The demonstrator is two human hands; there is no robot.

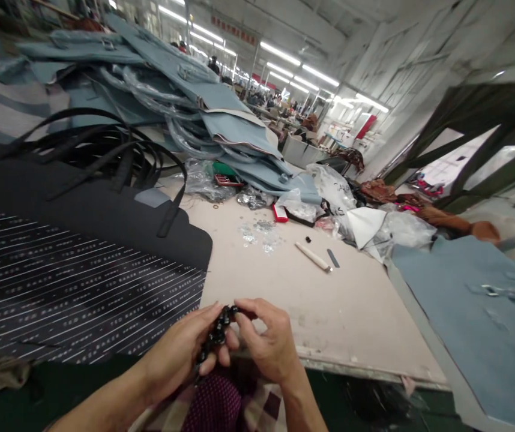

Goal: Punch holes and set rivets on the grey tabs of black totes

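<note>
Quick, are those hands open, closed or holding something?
Left hand: closed, holding small black pieces.
Right hand: closed, pinching at the pieces' upper end.

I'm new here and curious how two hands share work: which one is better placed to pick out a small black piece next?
Probably the right hand: its thumb and index fingertips are at the upper edge of the small black pieces, while the left hand cups them.

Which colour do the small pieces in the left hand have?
The small pieces are shiny black, seen best in the head view.
</note>
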